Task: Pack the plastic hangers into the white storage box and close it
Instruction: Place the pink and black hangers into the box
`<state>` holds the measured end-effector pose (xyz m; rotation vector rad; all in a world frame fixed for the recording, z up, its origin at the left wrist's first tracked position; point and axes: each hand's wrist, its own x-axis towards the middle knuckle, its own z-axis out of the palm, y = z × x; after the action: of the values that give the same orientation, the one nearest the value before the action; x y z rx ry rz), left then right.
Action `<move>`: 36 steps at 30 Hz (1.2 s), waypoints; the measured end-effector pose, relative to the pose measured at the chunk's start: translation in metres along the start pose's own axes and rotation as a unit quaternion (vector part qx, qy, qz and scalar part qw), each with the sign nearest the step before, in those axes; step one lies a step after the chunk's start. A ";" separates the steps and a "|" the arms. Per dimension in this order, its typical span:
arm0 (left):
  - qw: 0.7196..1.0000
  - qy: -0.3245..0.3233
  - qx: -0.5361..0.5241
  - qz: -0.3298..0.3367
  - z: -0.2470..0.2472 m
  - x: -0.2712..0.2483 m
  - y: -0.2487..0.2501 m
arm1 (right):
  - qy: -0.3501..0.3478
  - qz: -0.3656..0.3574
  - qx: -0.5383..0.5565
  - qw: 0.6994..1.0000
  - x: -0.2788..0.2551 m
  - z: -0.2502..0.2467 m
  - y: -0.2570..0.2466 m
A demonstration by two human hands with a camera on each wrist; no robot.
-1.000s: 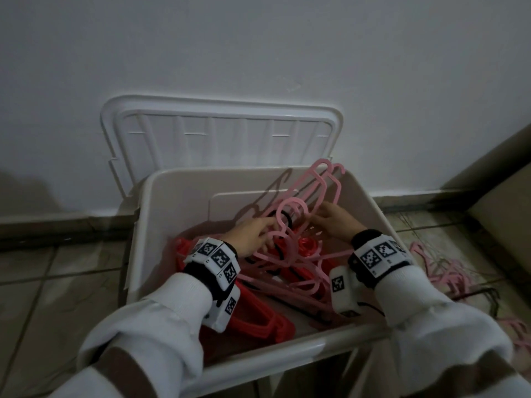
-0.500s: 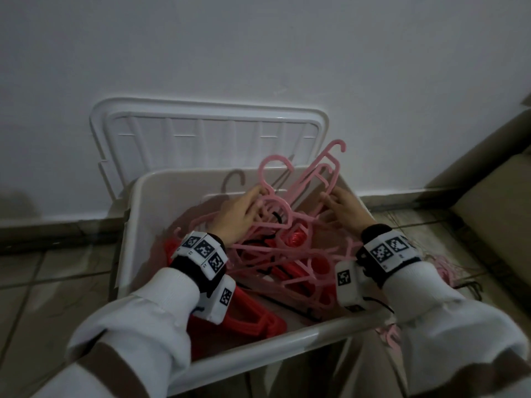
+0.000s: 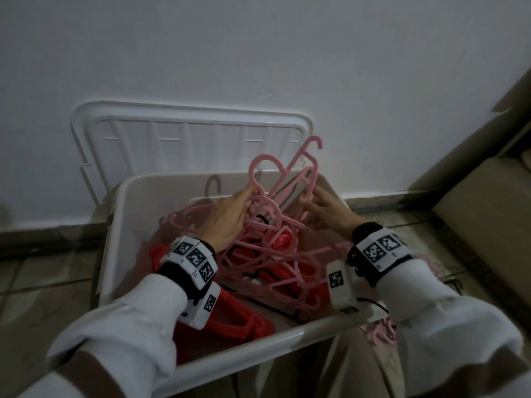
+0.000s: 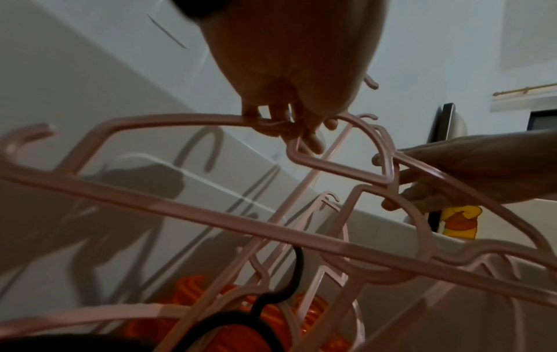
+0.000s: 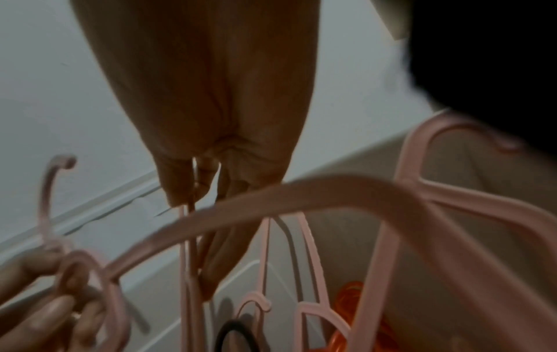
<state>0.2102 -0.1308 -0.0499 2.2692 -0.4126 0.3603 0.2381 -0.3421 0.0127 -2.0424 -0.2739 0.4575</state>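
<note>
A tangle of pink plastic hangers (image 3: 275, 248) is lifted half out of the white storage box (image 3: 218, 366), hooks poking above the far rim. My left hand (image 3: 230, 214) grips the neck of one pink hanger (image 4: 187, 119), fingers curled round the bar. My right hand (image 3: 324, 208) pinches other pink hanger bars (image 5: 187, 238) at the box's right side. Red hangers (image 3: 235, 314) and a black hanger (image 4: 271, 300) lie on the box floor. The box's white lid (image 3: 189, 139) leans upright against the wall behind.
More pink hangers (image 3: 382, 334) lie on the tiled floor right of the box. A beige sofa edge (image 3: 485, 214) stands at the right. The wall rises right behind the box and lid.
Both hands have raised the pink hanger bundle toward the box's far rim; the hooks now stand higher above the rim than before.
</note>
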 end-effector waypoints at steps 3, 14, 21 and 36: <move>0.999 -0.031 -0.002 0.009 0.001 -0.002 0.004 | -0.051 0.032 -0.035 0.998 0.000 0.005 -0.001; 0.995 -0.039 0.007 0.090 0.006 -0.003 0.012 | 0.050 0.089 0.073 0.992 0.008 0.003 0.010; 0.995 0.019 -0.084 0.054 -0.002 0.001 0.012 | 0.035 0.091 0.117 0.988 0.009 0.005 0.020; 0.949 -0.119 -0.283 -0.071 -0.003 -0.002 0.012 | 0.139 0.019 0.237 0.961 0.002 -0.005 0.031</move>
<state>0.2032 -0.1355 -0.0406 1.7623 -0.4079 -0.1049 0.2421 -0.3605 -0.0129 -1.6147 0.0477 0.2248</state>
